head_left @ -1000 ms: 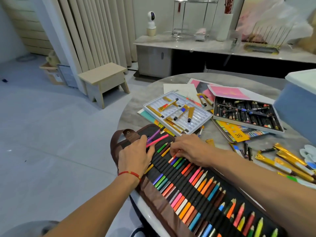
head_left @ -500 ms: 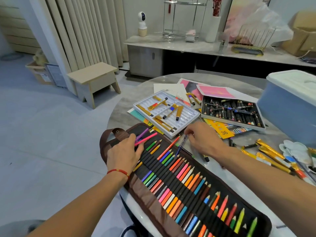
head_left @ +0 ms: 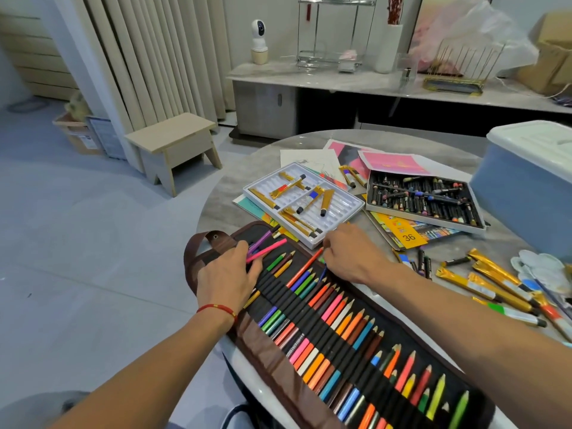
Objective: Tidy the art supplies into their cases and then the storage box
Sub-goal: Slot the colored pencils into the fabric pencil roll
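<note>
A wooden stool stands on the floor beside pleated curtains.

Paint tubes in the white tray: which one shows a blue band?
The paint tube near the tray's middle: white body with a blue band, black cap toward the person. The neighbouring tubes are gold; one farther back shows red.
</note>
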Available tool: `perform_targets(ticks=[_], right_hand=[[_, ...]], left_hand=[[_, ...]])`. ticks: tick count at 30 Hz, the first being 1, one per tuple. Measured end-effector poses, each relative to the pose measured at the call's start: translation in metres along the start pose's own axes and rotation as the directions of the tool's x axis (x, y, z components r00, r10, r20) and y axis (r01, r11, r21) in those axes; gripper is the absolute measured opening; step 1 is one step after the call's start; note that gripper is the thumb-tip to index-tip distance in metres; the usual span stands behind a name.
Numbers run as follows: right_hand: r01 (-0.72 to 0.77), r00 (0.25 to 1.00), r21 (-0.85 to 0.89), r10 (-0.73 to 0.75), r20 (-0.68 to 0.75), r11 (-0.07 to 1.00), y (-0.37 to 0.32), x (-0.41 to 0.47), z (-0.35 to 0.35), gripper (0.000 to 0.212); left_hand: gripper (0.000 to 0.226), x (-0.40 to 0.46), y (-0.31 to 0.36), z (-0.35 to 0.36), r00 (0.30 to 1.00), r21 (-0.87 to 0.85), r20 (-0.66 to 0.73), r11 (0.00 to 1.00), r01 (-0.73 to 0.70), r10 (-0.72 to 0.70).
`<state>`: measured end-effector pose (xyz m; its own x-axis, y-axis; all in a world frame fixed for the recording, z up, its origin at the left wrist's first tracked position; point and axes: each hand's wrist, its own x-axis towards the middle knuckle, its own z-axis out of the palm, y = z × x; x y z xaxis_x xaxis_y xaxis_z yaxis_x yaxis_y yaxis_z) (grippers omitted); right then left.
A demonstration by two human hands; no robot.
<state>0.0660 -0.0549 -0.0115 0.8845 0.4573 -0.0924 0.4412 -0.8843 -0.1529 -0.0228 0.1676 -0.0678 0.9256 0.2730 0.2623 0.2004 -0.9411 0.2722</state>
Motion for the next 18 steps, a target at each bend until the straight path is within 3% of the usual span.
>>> perform_targets(ticks=[6,11,15,18], right_hand=[[0.043,0.997,-0.069,-0.038,0.07,0.997,-0.029,-0.021,0.002,0.033],[0.108,0.993,-0.228,-0.115,-0.016,0.968,-0.066,-0.047,0.015,0.039],[0.089,0.996,-0.17,-0.09,0.002,0.981,-0.056,-0.043,0.01,0.035],[0.086,0.991,-0.029,-0.088,-0.105,0.996,-0.045,-0.039,-0.004,0.034]], left_hand=[[0.025,0.001,-0.001,0.001,1.0,-0.011,-0.004,1.0,-0.004,0.004],[0.025,0.0,-0.001,0.0,1.0,-0.017,-0.015,1.0,0.001,-0.001],[0.026,0.001,-0.001,-0.003,0.999,-0.029,0.04,1.0,-0.012,0.013],[0.032,0.005,0.005,-0.016,0.998,-0.127,0.055,0.992,0.005,0.003]])
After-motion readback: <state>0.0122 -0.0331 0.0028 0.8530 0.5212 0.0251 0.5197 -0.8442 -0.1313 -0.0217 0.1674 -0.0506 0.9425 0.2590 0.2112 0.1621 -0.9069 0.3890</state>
